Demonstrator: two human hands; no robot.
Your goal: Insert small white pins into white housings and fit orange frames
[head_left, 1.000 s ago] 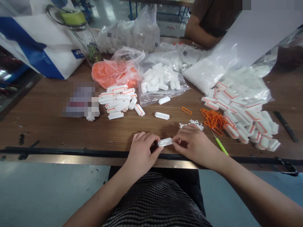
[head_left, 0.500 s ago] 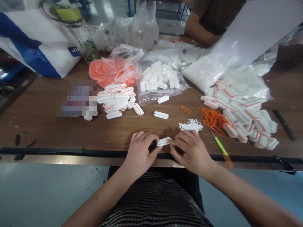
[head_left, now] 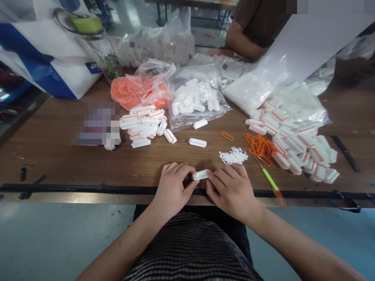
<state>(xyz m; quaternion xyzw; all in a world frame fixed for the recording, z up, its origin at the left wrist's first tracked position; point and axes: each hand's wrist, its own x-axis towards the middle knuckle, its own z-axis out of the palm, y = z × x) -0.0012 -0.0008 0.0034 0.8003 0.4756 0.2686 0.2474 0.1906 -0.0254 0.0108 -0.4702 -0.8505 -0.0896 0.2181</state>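
White block (head_left: pixel 200 175) is held low over the front edge of the worktop (head_left: pixel 58 156), between left hand (head_left: pixel 172 189) and right hand (head_left: pixel 231 189). Fingers of both are closed on its ends. Step judged: block being pressed or fitted w/ fingertips. Any next move would need it kept steady in one hand. Just beyond are white bits (head_left: pixel 233 155), a green-handled tool (head_left: pixel 269 178) and orange frames (head_left: pixel 260 146). Farther back, bags (head_left: pixel 195 99).

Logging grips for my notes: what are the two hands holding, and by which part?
One small white plastic block, held by its ends: the left hand pinches its left end, and the right hand its right end.
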